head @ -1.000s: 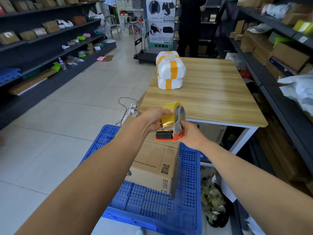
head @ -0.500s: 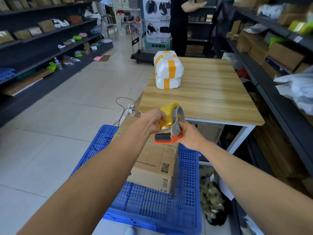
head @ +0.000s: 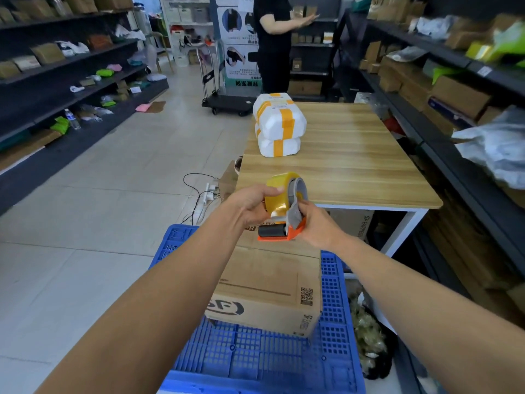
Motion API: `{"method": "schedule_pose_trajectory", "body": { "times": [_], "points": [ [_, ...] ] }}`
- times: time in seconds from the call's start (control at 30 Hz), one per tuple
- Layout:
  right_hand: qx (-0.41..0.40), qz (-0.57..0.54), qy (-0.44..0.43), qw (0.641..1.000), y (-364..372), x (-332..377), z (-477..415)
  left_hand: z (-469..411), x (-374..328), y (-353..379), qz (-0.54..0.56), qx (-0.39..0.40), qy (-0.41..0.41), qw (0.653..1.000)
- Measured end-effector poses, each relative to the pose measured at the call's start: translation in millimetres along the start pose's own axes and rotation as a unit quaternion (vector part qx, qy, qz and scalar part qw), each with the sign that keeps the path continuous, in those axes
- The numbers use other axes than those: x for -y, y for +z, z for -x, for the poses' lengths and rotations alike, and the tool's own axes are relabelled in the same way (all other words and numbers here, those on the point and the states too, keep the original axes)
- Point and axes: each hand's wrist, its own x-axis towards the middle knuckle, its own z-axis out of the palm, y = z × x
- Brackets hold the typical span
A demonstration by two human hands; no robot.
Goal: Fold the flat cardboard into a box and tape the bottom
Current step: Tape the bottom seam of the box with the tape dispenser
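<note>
A tape dispenser (head: 287, 211) with a yellow roll, grey body and orange base is held in the air between both hands. My right hand (head: 319, 226) grips its handle from the right. My left hand (head: 250, 204) holds the yellow roll from the left, thumb on top. Below them a folded-up brown cardboard box (head: 270, 285) with a QR code stands on a blue plastic pallet (head: 267, 356), its flaps shut on top.
A wooden table (head: 355, 166) stands ahead, with two white taped parcels (head: 279, 125) on its far left. Dark shelves with boxes line both sides. A person stands beyond the table by a black trolley (head: 227, 103). Cables and a power strip (head: 206, 193) lie on the floor.
The dispenser has stayed between my hands above the box. My left fingers have shifted on the roll. The view has tilted slightly, and the person at the back has moved.
</note>
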Motion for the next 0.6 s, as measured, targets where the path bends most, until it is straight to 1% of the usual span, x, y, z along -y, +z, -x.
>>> {"method": "schedule_pose_trajectory", "body": {
  "times": [0.13,0.33,0.43,0.5,0.6],
  "points": [
    [0.010,0.014,0.019,1.000,15.9,9.9,-12.7,1.2,-8.6,-20.7,-0.014,0.011,0.006,1.000],
    [0.000,-0.051,0.026,0.998,41.0,23.8,-21.7,-0.3,-17.0,-48.9,-0.040,0.022,-0.002,0.999],
    [-0.010,-0.083,0.043,0.996,51.3,24.0,-29.2,-3.5,-20.2,-59.0,-0.051,0.029,-0.004,0.998],
    [-0.015,-0.071,0.065,0.995,54.7,29.5,-30.8,-5.6,-21.3,-64.0,-0.055,0.034,-0.005,0.998],
    [-0.008,0.005,0.083,0.996,55.0,36.6,-30.8,-9.1,-21.1,-69.7,-0.056,0.046,-0.008,0.997]
  ]
}}
